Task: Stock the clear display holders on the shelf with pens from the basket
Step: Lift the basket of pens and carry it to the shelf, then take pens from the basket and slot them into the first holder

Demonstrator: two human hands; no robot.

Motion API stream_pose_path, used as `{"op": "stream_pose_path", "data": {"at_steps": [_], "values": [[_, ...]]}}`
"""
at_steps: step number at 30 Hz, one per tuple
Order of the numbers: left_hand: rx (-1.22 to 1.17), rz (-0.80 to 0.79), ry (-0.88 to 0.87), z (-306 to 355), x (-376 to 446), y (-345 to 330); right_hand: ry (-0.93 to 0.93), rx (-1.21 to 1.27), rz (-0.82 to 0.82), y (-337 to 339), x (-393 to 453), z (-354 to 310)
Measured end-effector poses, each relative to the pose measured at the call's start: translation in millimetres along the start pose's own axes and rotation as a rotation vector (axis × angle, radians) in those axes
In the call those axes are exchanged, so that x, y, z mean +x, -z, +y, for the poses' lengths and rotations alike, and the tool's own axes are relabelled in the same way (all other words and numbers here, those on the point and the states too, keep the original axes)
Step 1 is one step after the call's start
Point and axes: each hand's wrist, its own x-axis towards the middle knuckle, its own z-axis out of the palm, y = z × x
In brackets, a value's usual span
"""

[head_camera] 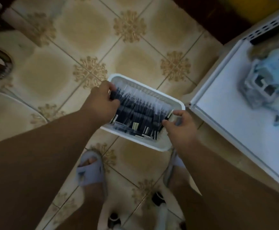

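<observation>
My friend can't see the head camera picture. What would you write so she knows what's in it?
Two bare hands, left hand and right hand, reach into a white plastic basket of dark wrapped pens on a beige patterned tile floor. A white metal shelf stands at right.

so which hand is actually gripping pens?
The left hand: its fingers curl around dark pens at the basket's far-left end. The right hand grips the rim.

White basket (152, 90) on tiled floor (79, 35), packed with dark pens (140, 112); little free room inside. Left hand (102, 102) over left end, right hand (180, 128) at right rim. Open floor beyond and left of basket. White shelf (235, 117) close on right, blurred clear holders (265, 80) on it. Slippered feet (90, 170) just below basket.
</observation>
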Motion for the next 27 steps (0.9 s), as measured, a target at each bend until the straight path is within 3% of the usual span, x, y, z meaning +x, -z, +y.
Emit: {"op": "stream_pose_path", "data": {"at_steps": [5,14,20,23,27], "values": [[0.159,-0.023,-0.031,-39.9,62.1,-48.7,-0.043,-0.082,-0.019,-37.2,53.1,48.7],[0.267,0.001,-0.129,-56.4,133.9,-91.1,-0.142,-0.093,-0.046,-79.9,104.7,74.3],[0.285,0.037,-0.152,-53.2,134.8,-94.5,-0.143,-0.28,-0.104,-77.9,101.4,69.9],[0.387,0.004,-0.14,-51.9,118.5,-90.0,-0.09,-0.537,-0.079,-72.4,89.6,60.5],[0.528,0.146,-0.21,-47.9,83.8,-100.9,0.063,-0.571,-0.121,-75.1,82.8,48.3]]}}
